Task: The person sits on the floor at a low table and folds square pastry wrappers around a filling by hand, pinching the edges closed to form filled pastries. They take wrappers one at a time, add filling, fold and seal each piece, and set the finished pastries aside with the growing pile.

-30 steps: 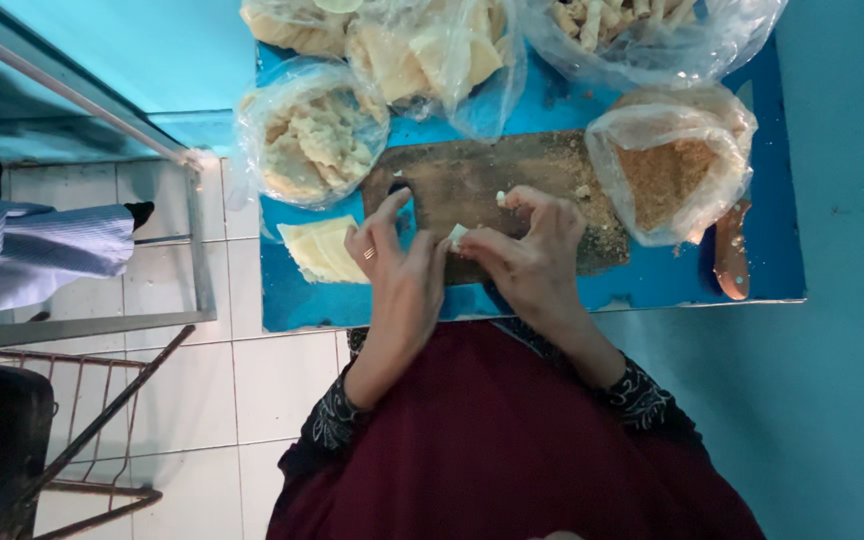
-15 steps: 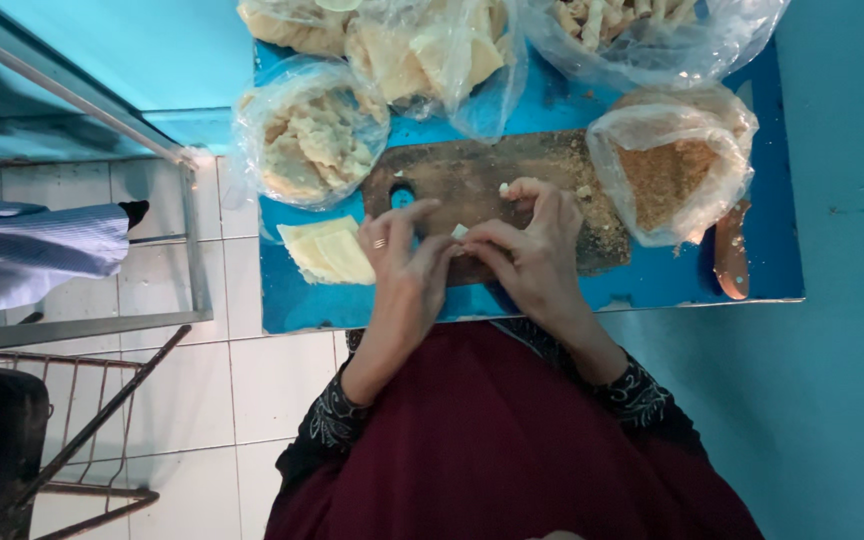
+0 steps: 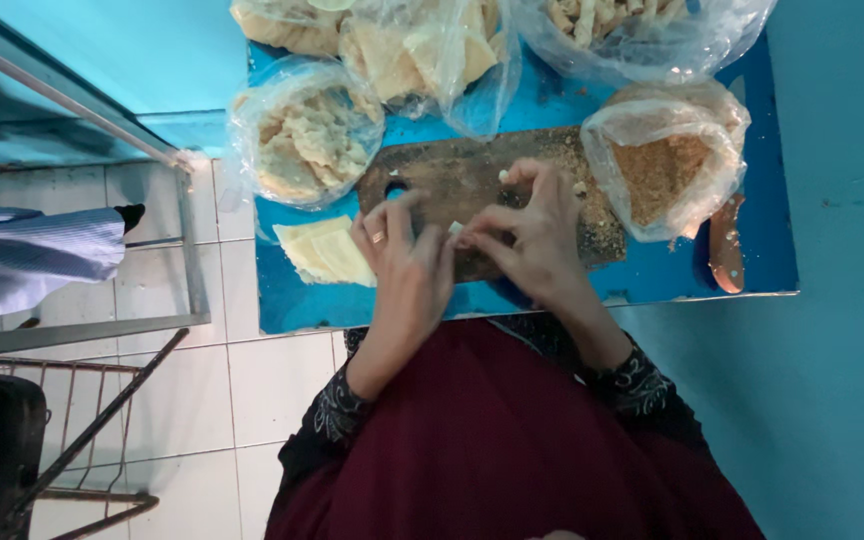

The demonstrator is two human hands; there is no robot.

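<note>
Both my hands meet over a brown wooden board (image 3: pixel 472 170) on a small blue table (image 3: pixel 652 285). My left hand (image 3: pixel 407 260) and my right hand (image 3: pixel 532 230) pinch a small pale piece of dough (image 3: pixel 455 230) between their fingertips. A ring sits on a left finger. Crumbs lie scattered on the board's right part. A stack of thin pale wrapper sheets (image 3: pixel 327 250) lies on the table just left of my left hand.
Clear plastic bags ring the board: pale filling (image 3: pixel 307 140) at the left, brown crumbs (image 3: pixel 667 170) at the right, more pale pieces (image 3: pixel 432 50) and rolled sticks (image 3: pixel 622 25) behind. A brown knife handle (image 3: pixel 725 245) lies at the right. Another person's striped sleeve (image 3: pixel 32 260) and metal rails are at the left.
My hands have drawn closer together over the board's front edge, and the fingers keep working the small dough piece. Nothing else has moved.
</note>
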